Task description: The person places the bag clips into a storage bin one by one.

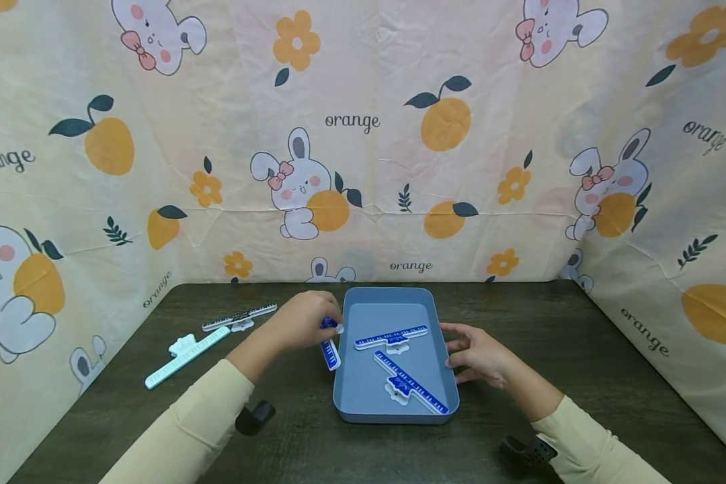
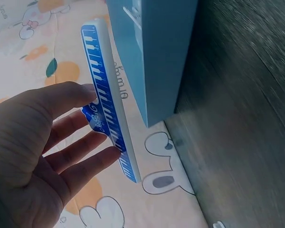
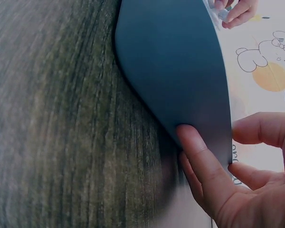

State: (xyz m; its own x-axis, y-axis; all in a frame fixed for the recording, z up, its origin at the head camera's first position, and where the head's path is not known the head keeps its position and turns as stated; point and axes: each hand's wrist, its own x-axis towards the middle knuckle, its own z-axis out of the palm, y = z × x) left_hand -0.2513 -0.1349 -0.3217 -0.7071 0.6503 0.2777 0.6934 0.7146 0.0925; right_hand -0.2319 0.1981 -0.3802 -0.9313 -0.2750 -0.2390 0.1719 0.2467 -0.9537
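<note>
1. Pinching a blue-and-white, ruler-shaped plastic clip (image 2: 109,104) in left hand (image 1: 305,319) – outside, just beside the blue-grey rectangular tray (image 1: 387,306).
2. Already inside: one crosswise blue clip (image 1: 390,337), one slanted blue clip (image 1: 411,382). Apparently left: the held one.
3. Resting right hand's (image 1: 484,356) spread fingers against tray's far-right wall.
4. Off left: mint-green clip (image 1: 187,359), black-and-white clip (image 1: 236,317).
5. In between: tray's left wall.

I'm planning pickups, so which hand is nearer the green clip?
Left. The left hand is right of the green clip; the right hand is past the tray, at its right wall.
</note>
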